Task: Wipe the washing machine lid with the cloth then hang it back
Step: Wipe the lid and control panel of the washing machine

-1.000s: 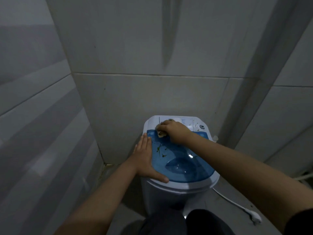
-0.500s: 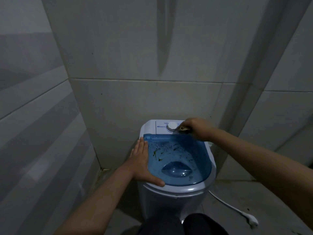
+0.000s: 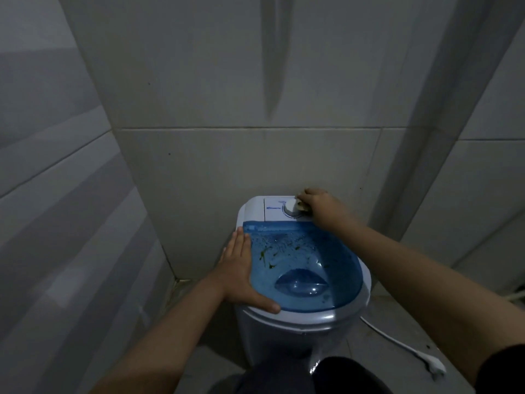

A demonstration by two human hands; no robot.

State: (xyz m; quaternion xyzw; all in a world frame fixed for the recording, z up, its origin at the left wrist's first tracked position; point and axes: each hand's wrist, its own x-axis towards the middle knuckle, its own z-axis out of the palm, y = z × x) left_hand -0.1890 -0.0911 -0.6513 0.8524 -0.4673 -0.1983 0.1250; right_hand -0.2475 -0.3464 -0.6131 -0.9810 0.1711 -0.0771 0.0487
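A small white washing machine (image 3: 301, 322) stands in the tiled corner. Its clear blue lid (image 3: 309, 268) is wet and carries several green specks. My left hand (image 3: 241, 268) lies flat on the lid's left edge, fingers together, thumb across the front rim. My right hand (image 3: 321, 207) is at the back right on the white control panel, closed on a small pale cloth (image 3: 300, 206) that presses against the round white dial (image 3: 291, 208). Most of the cloth is hidden under my fingers.
Grey tiled walls close in on the left, back and right. A white power cord with its plug (image 3: 433, 365) lies on the floor to the right of the machine. My dark clothing (image 3: 312, 376) shows at the bottom edge.
My right hand has carried the cloth from the lid's back left across to the control panel at the back right. The left hand has stayed on the lid's left edge.
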